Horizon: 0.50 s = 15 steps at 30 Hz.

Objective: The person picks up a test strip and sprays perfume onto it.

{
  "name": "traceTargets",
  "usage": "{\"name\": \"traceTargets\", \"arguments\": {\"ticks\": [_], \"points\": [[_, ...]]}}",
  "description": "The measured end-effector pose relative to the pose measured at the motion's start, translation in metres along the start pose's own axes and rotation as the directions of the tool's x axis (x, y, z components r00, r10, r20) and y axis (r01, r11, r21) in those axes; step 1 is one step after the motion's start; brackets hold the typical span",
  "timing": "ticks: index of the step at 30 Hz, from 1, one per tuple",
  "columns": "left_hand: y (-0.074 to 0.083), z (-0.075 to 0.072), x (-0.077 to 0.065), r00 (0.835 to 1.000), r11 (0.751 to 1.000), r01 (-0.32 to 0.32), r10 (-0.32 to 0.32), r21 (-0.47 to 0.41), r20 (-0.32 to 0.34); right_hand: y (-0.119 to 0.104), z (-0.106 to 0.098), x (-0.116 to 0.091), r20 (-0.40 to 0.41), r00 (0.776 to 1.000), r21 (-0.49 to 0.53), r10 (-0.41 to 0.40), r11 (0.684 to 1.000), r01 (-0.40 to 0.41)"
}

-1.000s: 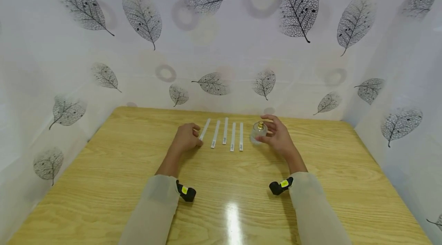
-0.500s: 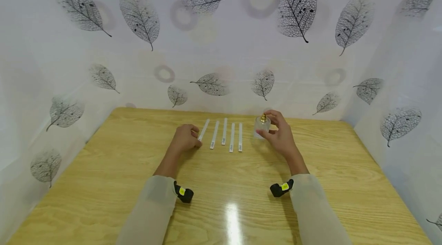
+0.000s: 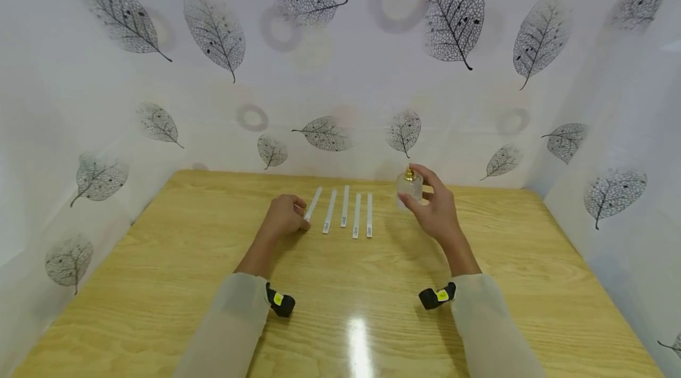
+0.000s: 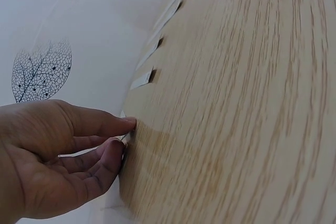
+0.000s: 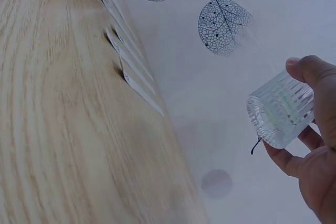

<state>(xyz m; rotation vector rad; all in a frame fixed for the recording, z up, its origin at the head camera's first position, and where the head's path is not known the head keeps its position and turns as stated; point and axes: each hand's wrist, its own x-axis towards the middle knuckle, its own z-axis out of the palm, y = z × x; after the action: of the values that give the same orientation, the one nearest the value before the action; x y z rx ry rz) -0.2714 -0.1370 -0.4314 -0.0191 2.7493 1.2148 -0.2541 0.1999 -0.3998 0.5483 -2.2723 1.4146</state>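
In the head view, a glass perfume bottle (image 3: 409, 184) with a gold-coloured spray top is raised off the table, upright. My right hand (image 3: 440, 210) grips it between thumb and fingers; in the right wrist view the ribbed bottle (image 5: 278, 109) shows its base. Farther left, my left hand (image 3: 285, 215) pinches the lower end of the leftmost white paper test strip (image 3: 315, 202). That strip still lies along the tabletop; its lower end is partly hidden by the fingers. Several more strips (image 3: 330, 211) with small dark print near their lower ends lie in a row between the hands.
The wood-grain table (image 3: 330, 283) ends at the back against a white curtain (image 3: 340, 88) printed with dark leaves, which also runs along both sides. A bright light reflection falls on the table's front middle.
My right hand has lifted the perfume bottle from the table, moving it up and slightly right. The left hand stays at the leftmost strip; the strips have not moved.
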Motion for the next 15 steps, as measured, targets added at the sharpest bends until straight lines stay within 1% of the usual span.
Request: {"name": "traceTargets", "arguments": {"ticks": [4, 6, 7, 11, 15], "points": [[0.001, 0.0, -0.001, 1.0, 1.0, 0.005, -0.005, -0.005, 0.003, -0.023, -0.001, 0.0, -0.019, 0.998, -0.025, -0.056, 0.998, 0.055], [0.001, -0.001, -0.001, 1.0, 1.0, 0.008, -0.008, -0.005, 0.004, -0.025, -0.001, 0.0, -0.023, 0.997, -0.028, -0.076, 0.997, 0.076], [0.002, -0.001, -0.001, 1.0, 1.0, 0.01, -0.01, -0.004, 0.005, -0.023, 0.0, 0.001, -0.023, 0.996, -0.028, -0.087, 0.996, 0.087], [0.003, -0.001, -0.001, 1.0, 1.0, 0.005, -0.005, 0.011, 0.007, -0.006, 0.005, 0.001, -0.011, 0.993, -0.039, -0.116, 0.993, 0.116], [0.003, -0.001, -0.001, 1.0, 1.0, 0.008, -0.008, 0.011, 0.006, 0.003, 0.009, 0.001, 0.003, 0.986, -0.068, -0.168, 0.983, 0.168]]}}
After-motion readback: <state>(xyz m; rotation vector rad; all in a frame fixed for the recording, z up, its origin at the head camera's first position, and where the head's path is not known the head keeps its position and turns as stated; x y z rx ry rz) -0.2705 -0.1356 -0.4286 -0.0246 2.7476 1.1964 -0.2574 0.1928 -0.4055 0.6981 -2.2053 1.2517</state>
